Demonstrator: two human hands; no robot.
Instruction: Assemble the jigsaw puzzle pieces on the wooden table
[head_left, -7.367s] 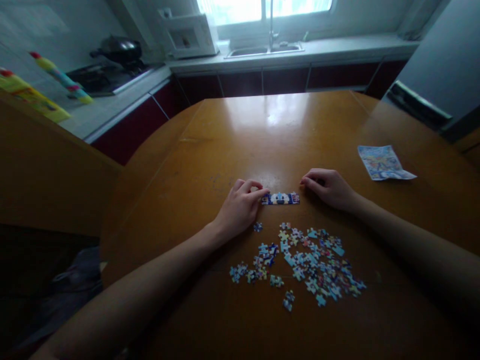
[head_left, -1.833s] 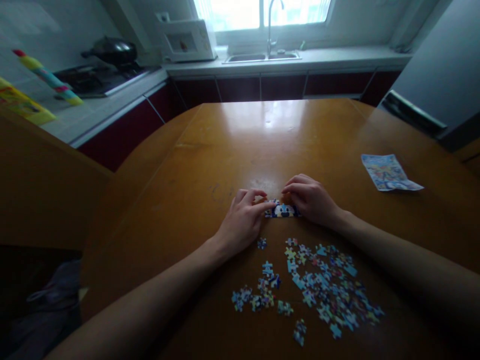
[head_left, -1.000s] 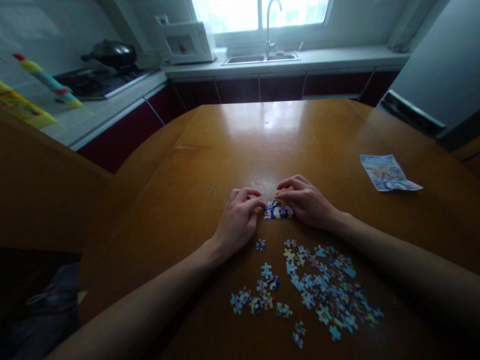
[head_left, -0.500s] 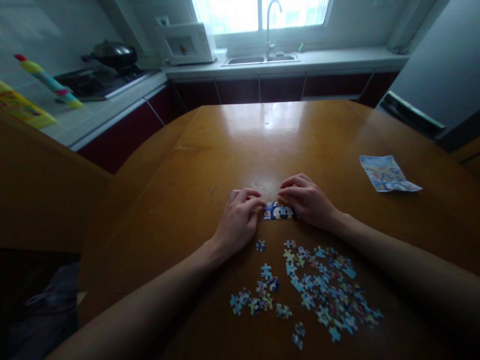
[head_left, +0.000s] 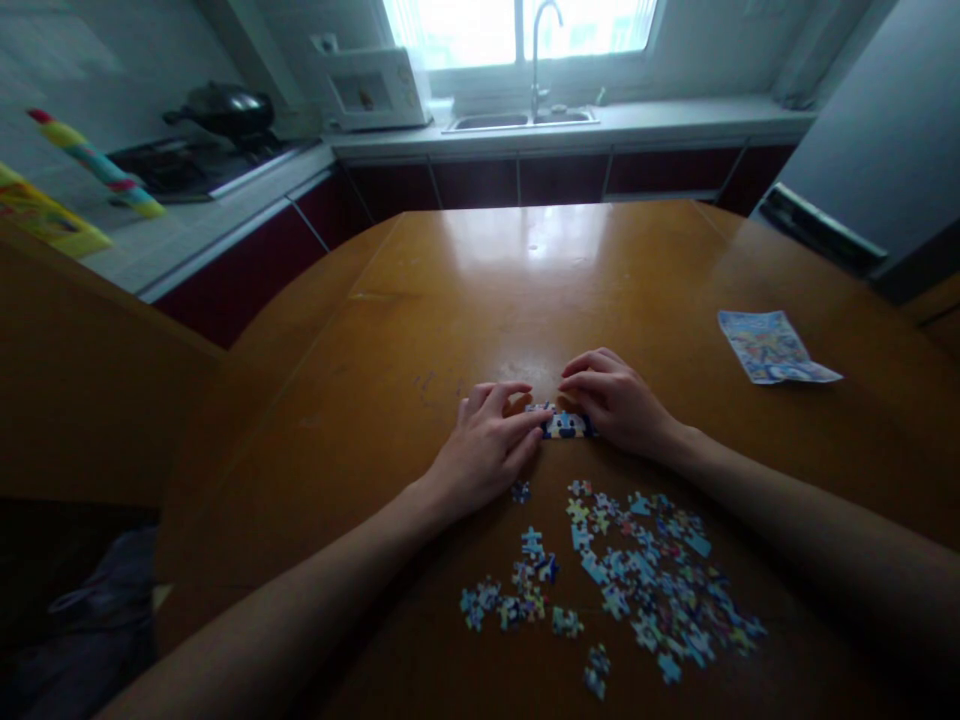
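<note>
A small joined section of jigsaw puzzle (head_left: 568,426), dark blue with a cartoon face, lies flat on the wooden table between my hands. My left hand (head_left: 493,432) rests over its left end, fingers apart, with fingertips on the pieces. At the right end is my right hand (head_left: 611,402), its fingers curled and its thumb and index fingertips slightly apart; part of the section is hidden under it. One loose puzzle piece (head_left: 521,492) lies just below my left hand.
A large pile of loose puzzle pieces (head_left: 667,575) spreads nearer to me on the right, with a smaller cluster (head_left: 510,605) to its left. A creased picture sheet (head_left: 772,345) lies at the table's right. Beyond the table (head_left: 360,350) are a counter, sink and stove.
My left hand has slid right and now covers the left part of the joined puzzle section. My right hand has hardly moved.
</note>
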